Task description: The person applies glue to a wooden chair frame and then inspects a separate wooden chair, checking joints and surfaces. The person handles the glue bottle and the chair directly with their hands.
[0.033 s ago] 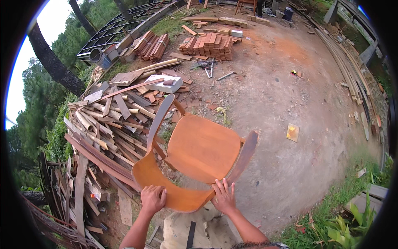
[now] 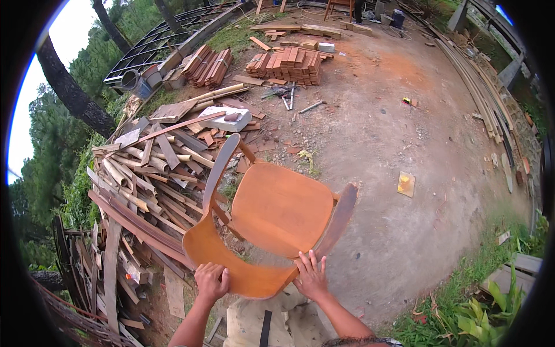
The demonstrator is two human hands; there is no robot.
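Observation:
A wooden armchair (image 2: 280, 208) with an orange-brown seat stands in front of me, its curved backrest nearest my body. The tops of its armrests are darker and greyish. My left hand (image 2: 211, 281) is closed over the left part of the backrest's top edge, fingers curled. Where the backrest meets the right armrest (image 2: 341, 217), my right hand (image 2: 312, 279) grips the wood, its fingers laid over the edge and slightly apart. The seat hides most of the chair's legs.
A heap of scrap wood (image 2: 156, 173) lies close on the left, a white block (image 2: 225, 119) on its far side. Stacked reddish-brown wood pieces (image 2: 289, 65) stand farther off. A yellowish board (image 2: 406, 184) lies on the ground to the right. Long planks (image 2: 474, 87) line the far right.
The whole view has shifted very slightly. My hands keep the same hold on the armchair.

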